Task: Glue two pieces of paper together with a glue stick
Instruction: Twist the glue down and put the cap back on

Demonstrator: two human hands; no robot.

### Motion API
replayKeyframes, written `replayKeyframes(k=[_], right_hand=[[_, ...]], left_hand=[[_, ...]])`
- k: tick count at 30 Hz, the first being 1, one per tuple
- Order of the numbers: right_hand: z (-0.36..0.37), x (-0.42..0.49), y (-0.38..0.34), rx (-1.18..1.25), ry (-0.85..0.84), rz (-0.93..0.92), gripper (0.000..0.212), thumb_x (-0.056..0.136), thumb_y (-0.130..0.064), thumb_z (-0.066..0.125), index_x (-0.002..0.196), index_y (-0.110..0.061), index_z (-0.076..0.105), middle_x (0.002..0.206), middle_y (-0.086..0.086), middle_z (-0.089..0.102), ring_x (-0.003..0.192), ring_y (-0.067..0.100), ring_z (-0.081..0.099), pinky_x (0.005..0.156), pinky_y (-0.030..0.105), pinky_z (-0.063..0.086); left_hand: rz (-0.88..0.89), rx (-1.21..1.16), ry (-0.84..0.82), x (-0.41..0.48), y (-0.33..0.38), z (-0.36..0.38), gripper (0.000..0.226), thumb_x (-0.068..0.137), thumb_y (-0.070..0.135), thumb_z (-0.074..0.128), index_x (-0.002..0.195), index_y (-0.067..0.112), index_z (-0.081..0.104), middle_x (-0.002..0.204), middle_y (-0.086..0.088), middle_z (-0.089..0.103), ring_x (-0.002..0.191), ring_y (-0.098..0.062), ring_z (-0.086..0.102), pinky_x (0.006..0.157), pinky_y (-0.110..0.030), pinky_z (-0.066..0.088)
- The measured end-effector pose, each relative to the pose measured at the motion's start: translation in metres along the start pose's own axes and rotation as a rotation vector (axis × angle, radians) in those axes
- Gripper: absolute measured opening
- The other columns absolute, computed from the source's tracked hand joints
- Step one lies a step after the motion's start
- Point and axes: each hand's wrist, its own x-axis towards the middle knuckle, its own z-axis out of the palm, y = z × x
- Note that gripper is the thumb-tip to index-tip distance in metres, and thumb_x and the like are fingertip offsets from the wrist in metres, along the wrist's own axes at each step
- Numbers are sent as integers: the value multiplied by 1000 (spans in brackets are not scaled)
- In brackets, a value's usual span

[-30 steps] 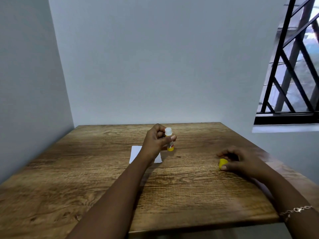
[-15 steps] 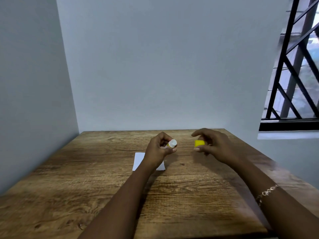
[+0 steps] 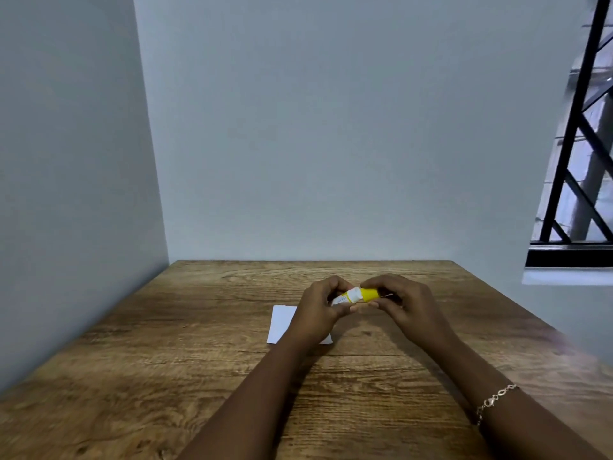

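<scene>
Wood-grain brown tabletop (image 3: 205, 360), head view, set against pale grey walls; barred window at right. Small white rectangular paper (image 3: 282, 322) lying flat just left of centre, partly covered by left wrist; whether one sheet or two stacked, cannot tell. Short white-bodied glue stick (image 3: 346, 297) held level above tabletop, pinched in left hand (image 3: 320, 308), fingers curled closed around barrel. Yellow plastic cap (image 3: 369, 294) gripped between right hand (image 3: 406, 302) fingertips, meeting stick's end. Judged progress: cap either going on or coming off, direction unclear; paper join unconfirmed.
</scene>
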Motion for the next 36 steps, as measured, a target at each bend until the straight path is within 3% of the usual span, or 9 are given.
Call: replayKeyframes(k=[6, 11, 16, 20, 23, 27, 30, 33, 36], right_hand=[[1, 0, -5, 24, -12, -35, 22, 75, -13, 61, 96, -13, 68, 87, -7, 66, 87, 4, 59, 68, 9, 44], [0, 0, -5, -32, -34, -80, 23, 78, -19, 59, 98, -11, 67, 84, -10, 60, 81, -2, 55, 65, 9, 40], [1, 1, -6, -129, -30, -92, 42, 78, -42, 49, 98, -9, 66, 83, -7, 59, 77, 3, 50, 65, 8, 37], [-1, 0, -3, -133, -88, -83, 28, 81, -29, 56, 105, -15, 63, 90, -8, 60, 81, -3, 52, 67, 9, 39], [-2, 1, -3, -172, -94, -78, 25, 80, -24, 54, 100, -12, 63, 89, 0, 65, 75, 3, 51, 66, 8, 37], [0, 1, -6, -309, -72, -74, 37, 82, -41, 46, 91, -9, 61, 75, -1, 62, 66, 10, 46, 55, 15, 31], [0, -1, -5, -323, -57, -50, 40, 80, -54, 33, 77, -20, 53, 57, -12, 43, 52, 5, 39, 49, 18, 22], [-2, -1, -5, -222, -83, -39, 33, 81, -43, 50, 101, -20, 59, 69, -7, 55, 60, 0, 48, 55, 15, 33], [-2, -1, -4, -233, -139, -66, 28, 79, -31, 51, 100, -14, 60, 79, -9, 57, 66, -2, 49, 58, 11, 33]], left_hand=[[22, 36, -33, -1, -1, 0, 18, 79, 1, 67, 96, 0, 65, 77, 13, 59, 66, 15, 55, 62, -2, 38], [48, 70, -37, -2, -1, 1, 21, 80, 4, 67, 100, -1, 66, 79, 10, 59, 67, 17, 53, 61, -1, 36], [53, 83, -39, -3, 1, 2, 21, 82, 4, 65, 102, 1, 67, 83, 5, 62, 66, 18, 53, 61, -2, 37], [41, 84, -56, -3, 3, 1, 23, 81, 3, 66, 103, 2, 66, 86, 4, 63, 70, 14, 56, 62, -2, 38], [17, 110, -51, -2, 4, 1, 23, 79, 0, 66, 102, 3, 66, 86, 1, 63, 70, 4, 54, 61, -3, 37], [14, 123, -34, -2, 5, 1, 22, 76, -2, 68, 97, 2, 67, 82, -2, 64, 66, 2, 51, 57, -8, 34], [21, 118, -47, -3, 6, 1, 21, 75, -1, 69, 95, 2, 68, 82, -6, 64, 72, -13, 51, 58, -15, 34], [22, 137, -70, -3, 5, 0, 24, 76, 0, 69, 99, 0, 67, 83, -6, 64, 66, -3, 51, 57, -11, 34], [24, 150, -81, -3, 6, -1, 26, 78, 0, 68, 104, -1, 66, 89, -12, 67, 64, 5, 51, 58, -4, 36]])
